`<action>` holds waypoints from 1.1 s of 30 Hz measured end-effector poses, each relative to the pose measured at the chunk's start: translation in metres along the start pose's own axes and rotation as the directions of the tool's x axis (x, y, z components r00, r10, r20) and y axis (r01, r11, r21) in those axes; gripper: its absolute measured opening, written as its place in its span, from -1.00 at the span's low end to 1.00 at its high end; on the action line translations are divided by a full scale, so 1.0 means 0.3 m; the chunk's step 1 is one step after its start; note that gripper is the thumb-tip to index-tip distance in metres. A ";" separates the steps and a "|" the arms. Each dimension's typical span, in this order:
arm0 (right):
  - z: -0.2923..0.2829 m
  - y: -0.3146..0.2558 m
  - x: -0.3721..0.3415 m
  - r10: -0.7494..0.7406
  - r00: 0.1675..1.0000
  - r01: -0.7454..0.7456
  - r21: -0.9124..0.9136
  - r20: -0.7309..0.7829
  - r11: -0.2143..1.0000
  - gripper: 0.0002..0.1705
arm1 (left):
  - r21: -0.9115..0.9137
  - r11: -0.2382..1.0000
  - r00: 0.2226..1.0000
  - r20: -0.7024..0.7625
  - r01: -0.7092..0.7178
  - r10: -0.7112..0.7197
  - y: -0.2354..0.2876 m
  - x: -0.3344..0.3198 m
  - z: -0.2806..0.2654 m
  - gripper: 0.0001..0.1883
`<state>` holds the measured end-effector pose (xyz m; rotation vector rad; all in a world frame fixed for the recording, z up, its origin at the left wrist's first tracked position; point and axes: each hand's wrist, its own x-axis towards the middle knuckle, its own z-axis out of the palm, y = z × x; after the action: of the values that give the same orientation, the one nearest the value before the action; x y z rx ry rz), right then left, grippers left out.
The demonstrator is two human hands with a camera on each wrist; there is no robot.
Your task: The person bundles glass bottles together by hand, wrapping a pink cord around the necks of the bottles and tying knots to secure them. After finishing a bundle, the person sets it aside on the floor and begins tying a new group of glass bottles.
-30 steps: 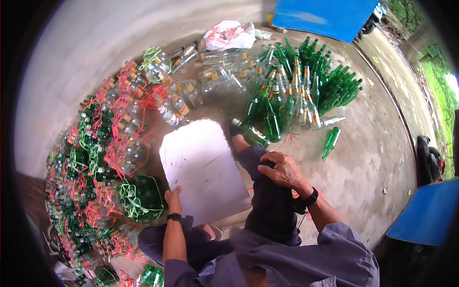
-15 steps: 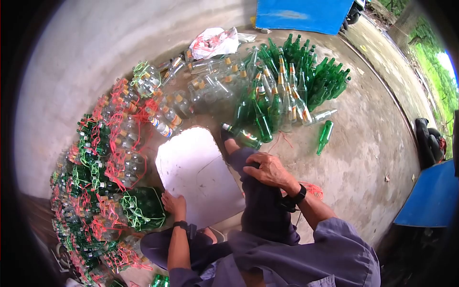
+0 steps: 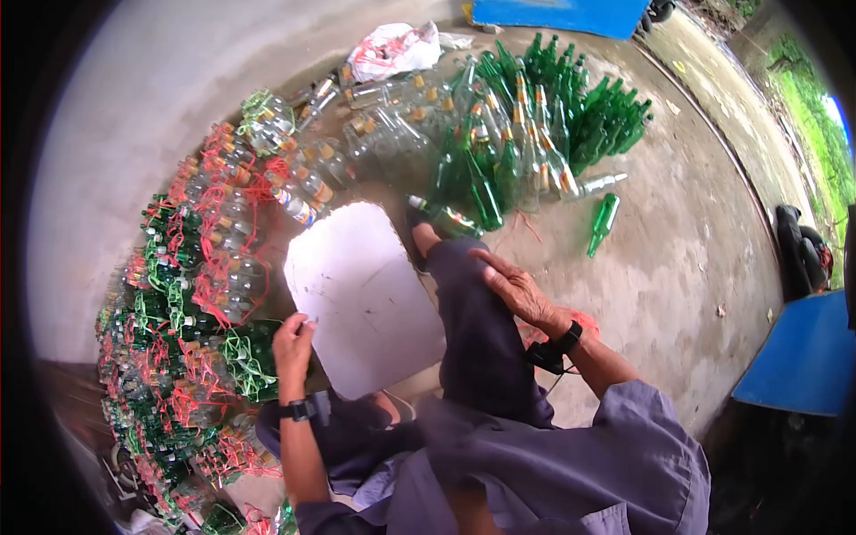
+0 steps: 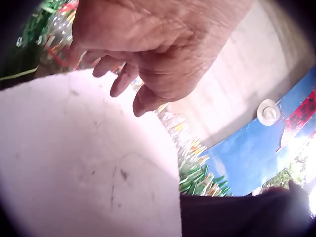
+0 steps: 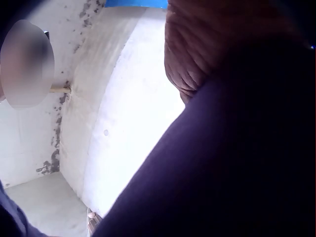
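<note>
A white board [image 3: 366,299] with rounded corners and dark scuffs lies before the seated person, by the bent legs. My left hand [image 3: 292,348] is at its left edge, holding nothing. In the left wrist view, that hand's loosely bent fingers [image 4: 123,81] hang over the board's margin. My right hand [image 3: 519,290] rests on the right knee, fingers extended along the dark trousers [image 3: 481,348]; the right wrist view shows only part of this hand against the cloth. Just past the board, a green bottle [image 3: 446,216] lies beside the right foot.
Bundles of bottles tied with red and green string [image 3: 236,285] crowd the left side. Loose green bottles [image 3: 615,125] stand at the back right, and one green bottle [image 3: 604,225] lies apart. A white sack [image 3: 392,52] sits by the wall, near a blue panel [image 3: 562,13].
My left hand has come off the board's edge and shifted left. The right hand, earlier curled over the knee, now lies straighter along it. The head view has also shifted.
</note>
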<state>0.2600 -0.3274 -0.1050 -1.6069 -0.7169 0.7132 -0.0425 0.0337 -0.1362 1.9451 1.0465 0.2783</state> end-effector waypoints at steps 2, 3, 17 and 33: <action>-0.055 0.107 -0.092 0.116 0.993 -0.117 0.035 0.015 0.993 -0.31 | 0.021 0.994 0.994 -0.021 -0.111 0.112 0.031 -0.052 -0.090 -0.64; -0.086 0.195 -0.143 0.210 0.977 -0.213 0.067 0.043 0.975 -0.34 | 0.050 0.997 0.998 0.017 -0.056 0.056 0.063 -0.085 -0.147 -0.60; -0.018 0.799 -0.981 0.803 0.325 -0.766 -0.358 0.500 0.534 -0.61 | 0.543 0.840 0.993 -0.096 -0.007 0.070 -0.042 -0.478 -0.371 -0.70; 0.029 0.832 -0.899 0.832 0.393 -0.648 -0.524 0.392 0.553 -0.73 | 0.424 0.906 0.977 -0.197 0.011 0.080 0.018 -0.463 -0.329 -0.73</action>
<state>0.1014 -0.5653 -0.3361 -1.9918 -0.4960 1.9813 -0.1795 -0.0142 -0.0469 2.3655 1.2945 0.2998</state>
